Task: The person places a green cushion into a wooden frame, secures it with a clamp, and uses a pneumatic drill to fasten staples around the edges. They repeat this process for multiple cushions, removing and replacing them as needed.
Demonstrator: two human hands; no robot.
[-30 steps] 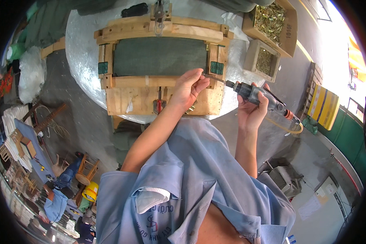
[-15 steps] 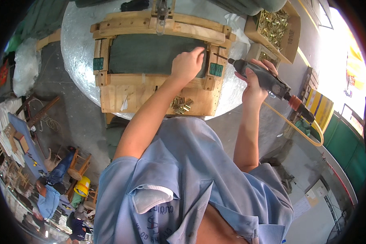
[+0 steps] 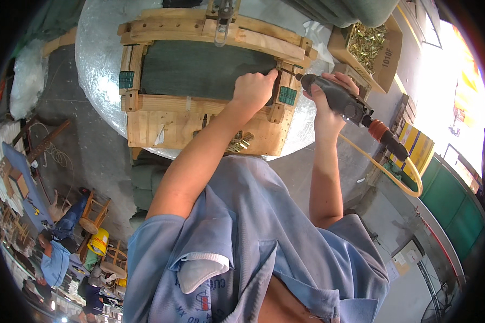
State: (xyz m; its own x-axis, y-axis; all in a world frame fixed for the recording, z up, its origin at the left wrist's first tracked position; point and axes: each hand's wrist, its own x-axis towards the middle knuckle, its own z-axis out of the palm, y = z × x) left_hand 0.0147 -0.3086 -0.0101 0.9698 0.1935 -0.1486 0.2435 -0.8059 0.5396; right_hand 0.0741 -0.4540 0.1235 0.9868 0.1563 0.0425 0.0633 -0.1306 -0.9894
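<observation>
The wooden frame (image 3: 161, 103) is set beyond and left of the right hand's (image 3: 326, 107) grip, its right end nearest. Within it, the dark green panel (image 3: 194, 67) is seen. The drill (image 3: 339, 99) is clasped in the right hand. The left hand (image 3: 253, 91) is partly curled, its fingertips at the frame's inner right edge; whether anything is pinched there cannot be told. Brass-coloured fittings (image 3: 240, 141) are heaped nearer the body than the left hand. The thin bit (image 3: 288, 71) is pointed leftward from the grip; ideally, it should be kept straight, fingertips held clear, and pressure built gently.
</observation>
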